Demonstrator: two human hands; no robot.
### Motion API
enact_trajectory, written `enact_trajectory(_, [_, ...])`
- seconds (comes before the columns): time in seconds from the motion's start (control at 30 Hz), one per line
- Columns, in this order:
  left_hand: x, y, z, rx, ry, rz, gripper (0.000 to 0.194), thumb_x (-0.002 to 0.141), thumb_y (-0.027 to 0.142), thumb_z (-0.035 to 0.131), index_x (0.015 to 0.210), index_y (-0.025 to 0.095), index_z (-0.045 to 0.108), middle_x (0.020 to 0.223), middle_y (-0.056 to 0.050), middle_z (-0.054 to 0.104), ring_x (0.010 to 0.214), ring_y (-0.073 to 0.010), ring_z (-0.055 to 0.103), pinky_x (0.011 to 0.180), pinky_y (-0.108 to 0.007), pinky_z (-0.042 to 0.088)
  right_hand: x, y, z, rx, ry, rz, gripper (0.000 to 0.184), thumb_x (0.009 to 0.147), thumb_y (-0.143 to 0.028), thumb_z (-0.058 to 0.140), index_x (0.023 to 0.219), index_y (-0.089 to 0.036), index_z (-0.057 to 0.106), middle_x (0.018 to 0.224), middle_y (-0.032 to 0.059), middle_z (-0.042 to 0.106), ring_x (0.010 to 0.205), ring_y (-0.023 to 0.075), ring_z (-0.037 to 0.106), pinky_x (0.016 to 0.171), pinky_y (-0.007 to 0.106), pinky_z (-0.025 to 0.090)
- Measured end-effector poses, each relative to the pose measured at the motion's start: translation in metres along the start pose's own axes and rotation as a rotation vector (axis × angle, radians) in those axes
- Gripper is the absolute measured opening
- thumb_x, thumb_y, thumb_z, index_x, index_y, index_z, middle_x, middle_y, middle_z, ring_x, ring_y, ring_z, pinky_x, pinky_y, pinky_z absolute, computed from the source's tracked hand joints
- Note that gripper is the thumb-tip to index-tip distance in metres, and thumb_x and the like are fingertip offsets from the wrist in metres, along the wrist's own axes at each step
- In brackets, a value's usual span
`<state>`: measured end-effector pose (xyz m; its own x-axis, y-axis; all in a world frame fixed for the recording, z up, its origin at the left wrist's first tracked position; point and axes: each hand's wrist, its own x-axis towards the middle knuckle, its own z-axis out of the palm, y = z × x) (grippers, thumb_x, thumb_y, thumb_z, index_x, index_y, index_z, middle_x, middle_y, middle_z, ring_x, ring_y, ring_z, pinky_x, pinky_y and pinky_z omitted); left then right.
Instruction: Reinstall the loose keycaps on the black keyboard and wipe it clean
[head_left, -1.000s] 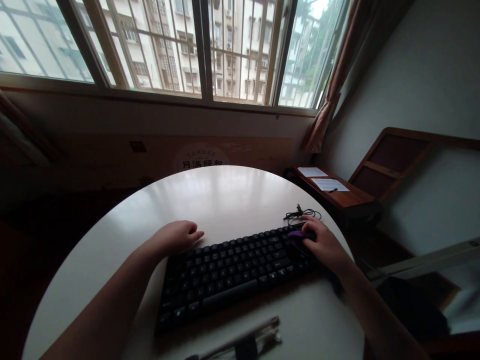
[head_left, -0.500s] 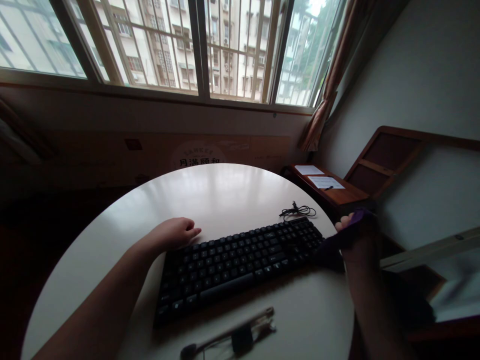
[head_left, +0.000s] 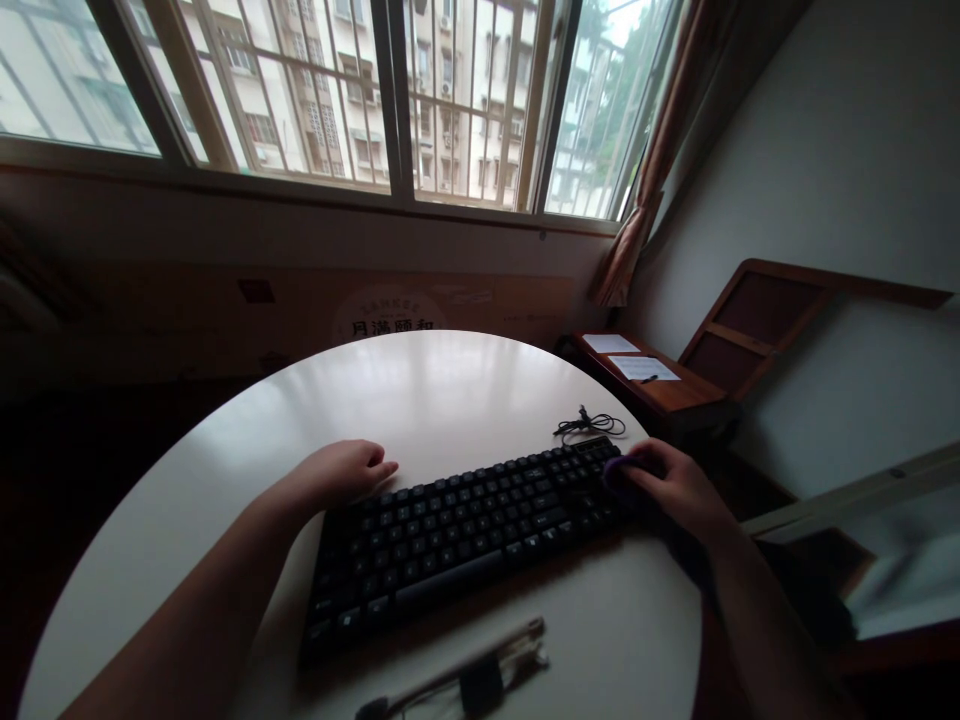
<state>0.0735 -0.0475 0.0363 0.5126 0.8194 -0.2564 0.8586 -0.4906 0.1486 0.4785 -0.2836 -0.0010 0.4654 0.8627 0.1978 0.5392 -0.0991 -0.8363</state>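
A black keyboard (head_left: 465, 530) lies slantwise on the round white table. My left hand (head_left: 356, 468) rests at its far left corner, with fingers curled in and thumb pointing right; I see nothing in it. At the keyboard's right end, my right hand (head_left: 679, 485) grips a dark purple cloth (head_left: 626, 475) between thumb and fingers. Part of the cloth touches the keys and the rest hangs dark below the wrist. A coiled black cable (head_left: 589, 427) sits behind the keyboard's far right corner. Nearer me lies a blurred bundle of slim tools or brushes (head_left: 480, 675).
The white table (head_left: 247, 420) has a curved edge close to my right forearm. Beyond it on the right stands a wooden chair or bench (head_left: 690, 390) bearing paper sheets (head_left: 645, 367) and a pen (head_left: 649, 379). Barred windows and a curtain (head_left: 634, 240) are at the back.
My right hand has moved left from beyond the table edge onto the keyboard's right end, bringing the purple cloth with it. My left hand has stayed in place.
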Motion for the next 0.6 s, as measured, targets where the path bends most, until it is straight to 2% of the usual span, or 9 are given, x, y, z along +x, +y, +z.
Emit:
enact_trajectory(0.13, [-0.002,0.0,0.0,-0.016,0.005,-0.002,0.044,0.083,0.058,0.044,0.068,0.021,0.062,0.075,-0.008,0.069,0.066,-0.0232,0.06,0.059,-0.033,0.034,0.01,0.006,0.022,-0.227,0.293,-0.273,0.031,0.084,-0.044,0.065,0.106,-0.022,0.067,0.112,0.0104,0.068,0.1,0.0291,0.064,0.081,0.042,0.053])
enact_trajectory(0.23, [-0.002,0.0,0.0,-0.028,0.001,-0.016,0.045,0.083,0.059,0.044,0.068,0.021,0.062,0.075,-0.008,0.069,0.067,-0.0232,0.06,0.059,-0.033,0.034,0.002,0.007,0.023,-0.309,0.466,-0.436,0.017,0.09,-0.04,0.061,0.09,-0.023,0.065,0.115,0.0123,0.067,0.11,0.0304,0.061,0.096,0.048,0.048])
enact_trajectory(0.27, [-0.001,0.0,0.0,-0.03,-0.001,-0.02,0.045,0.083,0.059,0.044,0.068,0.021,0.062,0.075,-0.008,0.07,0.066,-0.0231,0.06,0.059,-0.033,0.034,-0.002,0.006,0.022,-0.356,0.474,-0.456,0.018,0.091,-0.04,0.06,0.084,-0.024,0.064,0.114,0.0121,0.068,0.11,0.0307,0.061,0.1,0.05,0.046])
enact_trajectory(0.33, [-0.001,0.0,0.0,-0.031,-0.006,-0.023,0.044,0.083,0.059,0.045,0.068,0.021,0.062,0.074,-0.008,0.07,0.066,-0.0231,0.06,0.058,-0.033,0.034,-0.008,0.005,0.022,-0.463,0.399,-0.445,0.022,0.091,-0.042,0.061,0.078,-0.025,0.066,0.115,0.0108,0.069,0.112,0.0324,0.06,0.101,0.053,0.043])
enact_trajectory(0.43, [0.001,-0.001,0.0,-0.033,-0.002,-0.026,0.044,0.082,0.059,0.046,0.068,0.021,0.062,0.074,-0.008,0.069,0.066,-0.023,0.059,0.059,-0.033,0.033,-0.012,0.005,0.027,-0.549,0.258,-0.382,0.023,0.089,-0.047,0.063,0.084,-0.026,0.072,0.122,0.0093,0.069,0.118,0.0352,0.058,0.097,0.055,0.044])
enact_trajectory(0.6, [0.003,-0.002,0.001,-0.058,0.002,-0.032,0.044,0.082,0.06,0.048,0.067,0.022,0.063,0.073,-0.008,0.069,0.065,-0.0232,0.059,0.059,-0.033,0.033,-0.009,0.008,0.033,-0.519,0.251,-0.351,0.023,0.087,-0.047,0.067,0.087,-0.026,0.075,0.123,0.0093,0.07,0.116,0.0346,0.06,0.099,0.054,0.044])
